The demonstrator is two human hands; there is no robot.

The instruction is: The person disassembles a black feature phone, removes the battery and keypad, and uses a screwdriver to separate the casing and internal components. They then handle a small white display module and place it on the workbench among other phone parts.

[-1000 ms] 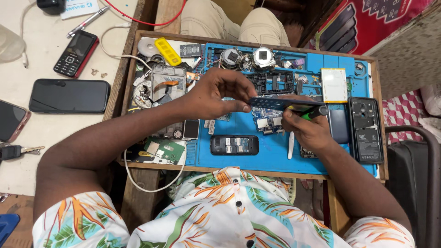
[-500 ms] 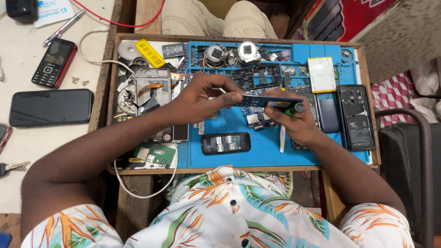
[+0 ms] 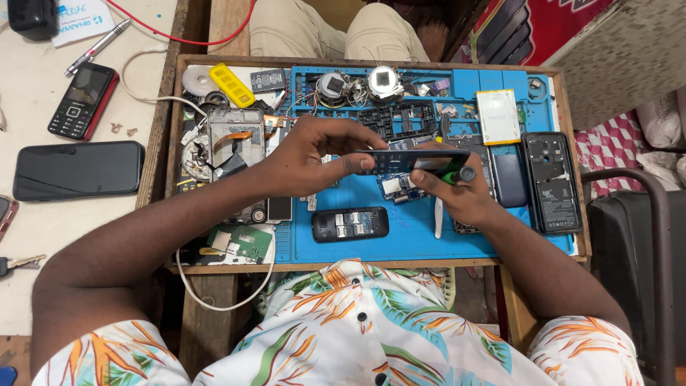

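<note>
My left hand (image 3: 309, 156) pinches one end of a thin dark phone part (image 3: 400, 160), held edge-on above the blue work mat (image 3: 421, 239). My right hand (image 3: 457, 191) supports the other end and also grips a green-handled screwdriver (image 3: 451, 174). Beneath the part lies a small circuit board (image 3: 399, 188). A small black phone with its back open (image 3: 350, 224) rests on the mat just below my hands.
A wooden tray (image 3: 357, 266) frames the mat, crowded with parts: a white battery (image 3: 498, 116), a black rear cover (image 3: 550, 182), a yellow piece (image 3: 230, 84), round metal parts (image 3: 384, 80). Left on the table lie a black smartphone (image 3: 77, 170) and a red-edged keypad phone (image 3: 82, 100).
The camera has shifted slightly. Both hands stay together over the mat, holding the dark part and screwdriver in much the same pose.
</note>
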